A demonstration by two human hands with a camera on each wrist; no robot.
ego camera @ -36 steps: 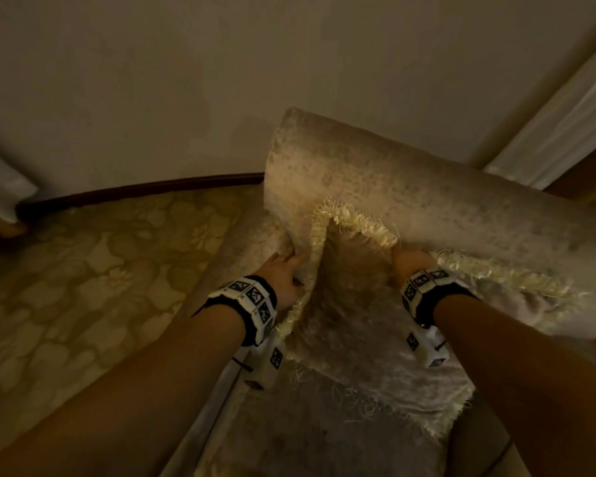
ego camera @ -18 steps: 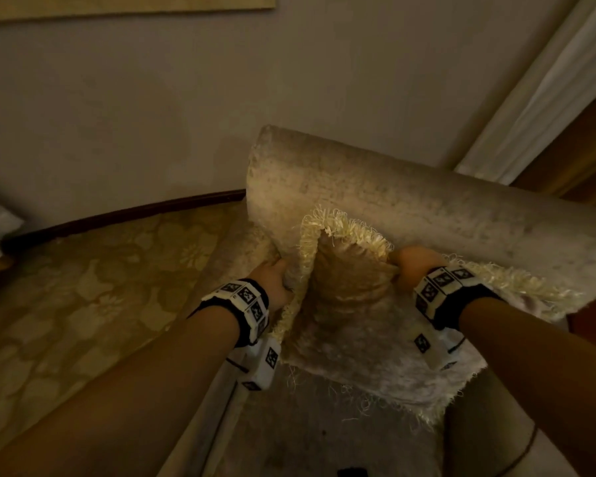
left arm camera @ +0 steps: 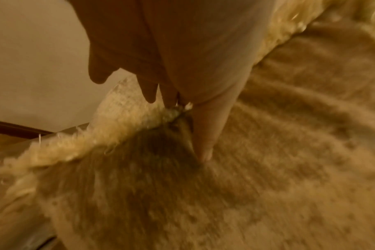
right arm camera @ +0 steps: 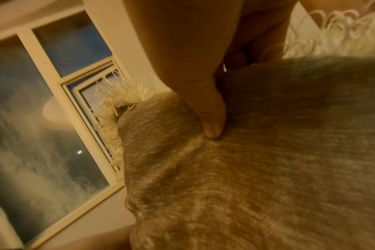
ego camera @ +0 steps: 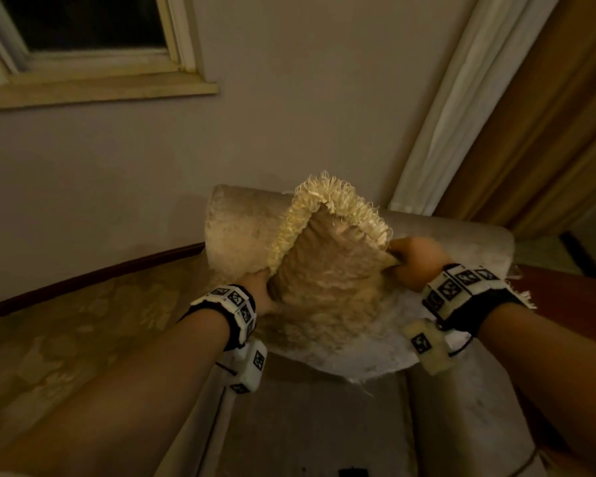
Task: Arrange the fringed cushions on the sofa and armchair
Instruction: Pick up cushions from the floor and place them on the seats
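Observation:
A beige velvet cushion [ego camera: 327,287] with a cream fringe is lifted off the armchair [ego camera: 241,232], one corner pointing up above the backrest. My left hand [ego camera: 260,290] grips its left fringed edge, thumb pressed into the fabric [left arm camera: 203,152]. My right hand [ego camera: 412,259] grips the right edge, thumb dug into the cushion [right arm camera: 212,125] with the fingers hidden behind it. A second fringed cushion [ego camera: 386,349], paler, lies beneath against the backrest.
The armchair seat [ego camera: 310,425] lies below my arms. A patterned carpet [ego camera: 83,332] spreads to the left, bounded by a dark skirting board. A window [ego camera: 83,39] is high on the wall. Curtains [ego camera: 516,108] hang at the right.
Both hands have raised the cushion from the backrest's base, so its fringed corner now stands above the backrest top. The view has tilted up, bringing the window into sight.

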